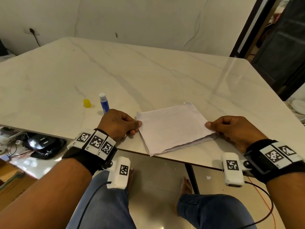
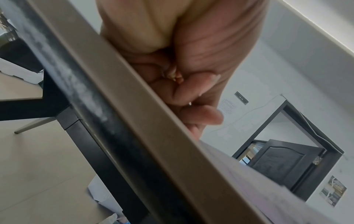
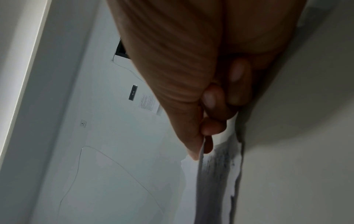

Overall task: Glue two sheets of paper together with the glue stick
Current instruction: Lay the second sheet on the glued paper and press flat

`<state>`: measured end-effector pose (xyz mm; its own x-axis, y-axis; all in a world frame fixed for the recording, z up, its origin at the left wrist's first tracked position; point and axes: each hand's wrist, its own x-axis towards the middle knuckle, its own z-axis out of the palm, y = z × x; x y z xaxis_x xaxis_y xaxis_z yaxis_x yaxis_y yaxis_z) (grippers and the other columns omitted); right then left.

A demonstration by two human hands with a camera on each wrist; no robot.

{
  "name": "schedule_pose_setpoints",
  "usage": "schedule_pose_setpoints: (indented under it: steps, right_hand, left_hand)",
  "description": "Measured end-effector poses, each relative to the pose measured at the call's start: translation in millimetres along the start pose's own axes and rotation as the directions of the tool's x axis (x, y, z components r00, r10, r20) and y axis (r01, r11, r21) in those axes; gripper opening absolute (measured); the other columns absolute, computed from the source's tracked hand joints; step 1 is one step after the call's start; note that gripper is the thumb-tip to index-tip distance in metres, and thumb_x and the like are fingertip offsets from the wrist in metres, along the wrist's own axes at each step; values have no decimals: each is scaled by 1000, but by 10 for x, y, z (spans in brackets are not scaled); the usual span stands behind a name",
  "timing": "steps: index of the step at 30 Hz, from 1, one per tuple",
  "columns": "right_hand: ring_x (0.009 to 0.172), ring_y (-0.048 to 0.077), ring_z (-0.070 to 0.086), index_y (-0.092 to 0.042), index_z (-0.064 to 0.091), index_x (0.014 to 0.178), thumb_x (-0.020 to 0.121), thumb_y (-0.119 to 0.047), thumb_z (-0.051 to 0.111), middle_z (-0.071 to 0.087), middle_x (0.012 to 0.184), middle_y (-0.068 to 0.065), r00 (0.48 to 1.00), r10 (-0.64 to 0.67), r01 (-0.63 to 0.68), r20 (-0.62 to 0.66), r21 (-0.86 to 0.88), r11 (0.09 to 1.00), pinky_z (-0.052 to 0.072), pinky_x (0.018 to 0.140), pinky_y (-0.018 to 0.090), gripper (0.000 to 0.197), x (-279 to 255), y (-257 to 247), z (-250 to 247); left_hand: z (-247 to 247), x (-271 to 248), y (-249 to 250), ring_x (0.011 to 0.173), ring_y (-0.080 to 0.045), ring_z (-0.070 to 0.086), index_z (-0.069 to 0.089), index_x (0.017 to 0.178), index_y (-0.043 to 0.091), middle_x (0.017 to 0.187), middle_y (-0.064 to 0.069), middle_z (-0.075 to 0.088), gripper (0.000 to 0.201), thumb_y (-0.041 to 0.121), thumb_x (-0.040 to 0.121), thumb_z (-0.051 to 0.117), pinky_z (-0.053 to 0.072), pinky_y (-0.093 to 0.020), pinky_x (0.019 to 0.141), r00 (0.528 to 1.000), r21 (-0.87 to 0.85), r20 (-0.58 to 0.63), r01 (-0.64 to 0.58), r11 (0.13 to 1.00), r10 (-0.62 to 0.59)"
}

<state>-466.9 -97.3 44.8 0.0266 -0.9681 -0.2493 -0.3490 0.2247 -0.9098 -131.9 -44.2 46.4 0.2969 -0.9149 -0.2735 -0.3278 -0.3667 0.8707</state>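
While both hands work at the worktop's (image 1: 165, 76) near edge, the left hand (image 1: 118, 123) pinches the top sheet's (image 1: 171, 128) left corner and the right hand (image 1: 234, 129) pinches its right corner. A lower sheet (image 1: 200, 141) shows beneath, its torn edge close to the rim. Beyond the left hand stand the glue stick (image 1: 104, 103) and its yellow cap (image 1: 87, 103), apart. Farther worktop lies open. Only the right wrist view shows the sheet (image 3: 201, 153) nipped between thumb and finger.
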Motion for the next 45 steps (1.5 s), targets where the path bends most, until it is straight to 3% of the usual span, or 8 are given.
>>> schedule_pose_setpoints:
  steps: [4, 11, 24, 31, 38, 41, 43, 45]
  right_hand:
    - [73, 31, 64, -6, 76, 71, 69, -30, 88, 73, 86, 28, 1000, -3, 2, -22, -52, 999, 55, 91, 51, 27, 23, -3, 9]
    - [72, 24, 66, -14, 78, 69, 70, -39, 87, 76, 73, 7, 997, -54, 43, -46, -219, 975, 56, 79, 41, 27, 35, -11, 9]
    - [77, 24, 66, -11, 76, 75, 69, -32, 89, 74, 75, 6, 995, -48, 15, -87, -336, 942, 54, 81, 40, 25, 57, -63, 32]
    - [81, 25, 67, -14, 75, 76, 66, -35, 90, 74, 77, 6, 996, -32, -2, -87, -356, 934, 55, 83, 42, 28, 50, -77, 13]
    - [67, 20, 60, -16, 75, 77, 66, -44, 88, 72, 72, 2, 998, -19, -1, -61, -307, 952, 47, 67, 33, 33, 6, -69, -48]
    - [58, 19, 55, -13, 74, 76, 68, -37, 89, 67, 61, 1, 997, -15, -6, -76, -273, 962, 44, 61, 32, 29, -12, -67, -40]
    - [56, 18, 54, -11, 75, 79, 71, -32, 88, 67, 59, 2, 998, -5, -14, -68, -280, 960, 45, 60, 32, 26, -36, -81, -39]
    - [58, 19, 57, -10, 75, 83, 75, -26, 86, 71, 67, 8, 998, -3, -13, -57, -274, 962, 49, 62, 34, 22, -75, -119, -37]
  left_hand:
    - [4, 19, -4, 33, -8, 50, 76, 74, 4, 60, -11, 73, 27, 29, 79, 83, 42, -22, 40, 1000, 9, -2, 9, 1000, -9]
    - [14, 38, -3, 47, -16, 56, 76, 73, 5, 62, -11, 75, 26, 29, 79, 83, 45, -24, 46, 1000, 35, 5, 9, 999, -9]
    - [34, 0, 212, 40, -12, 55, 76, 84, -3, 68, -13, 74, 28, 25, 83, 79, 49, -21, 43, 994, 184, 30, 102, 978, -109]
    - [83, 11, 234, 48, -22, 65, 72, 73, -3, 54, -11, 70, 24, 18, 80, 82, 64, -36, 68, 989, 124, 7, 145, 982, -147]
    - [77, -66, 245, 37, -16, 62, 66, 68, 0, 49, -9, 68, 35, 26, 90, 71, 58, -24, 47, 991, 89, -17, 137, 987, -136]
    - [73, -142, 346, 48, -27, 66, 59, 78, -2, 66, -19, 67, 39, 32, 96, 63, 61, -39, 58, 993, -2, -57, 105, 994, -105]
    - [43, -195, 410, 68, -30, 72, 63, 84, 5, 79, -15, 71, 36, 39, 93, 65, 63, -41, 70, 996, 242, -89, -8, 970, 30]
    - [41, -263, 428, 94, -26, 67, 64, 95, 17, 100, -6, 71, 34, 49, 86, 69, 56, -39, 86, 975, 550, -42, -159, 820, 218]
